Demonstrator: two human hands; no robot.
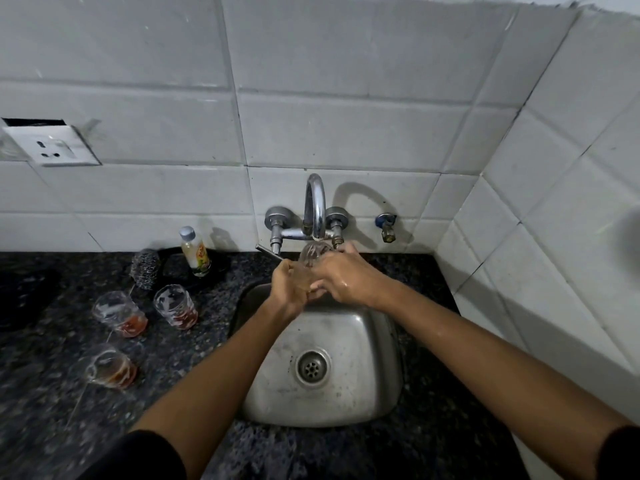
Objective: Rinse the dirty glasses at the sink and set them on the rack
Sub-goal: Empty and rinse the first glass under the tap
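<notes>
Under the tap (316, 206), over the sink (360, 407), a glass (313, 259) is gripped by both hands, the left hand (290, 284) curled round its base and the right hand (341, 275) wrapped over its side. Rinsing is judged under way. Three dirty glasses (119, 315) wait on the counter (52, 393); no rack is seen, so it must be found next.

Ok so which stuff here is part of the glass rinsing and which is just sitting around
Part of the job:
- glass held under the tap by left hand and right hand
- three dirty glasses on the counter
- sink

Lying about:
- steel scrubber
- small bottle
- wall socket
</notes>
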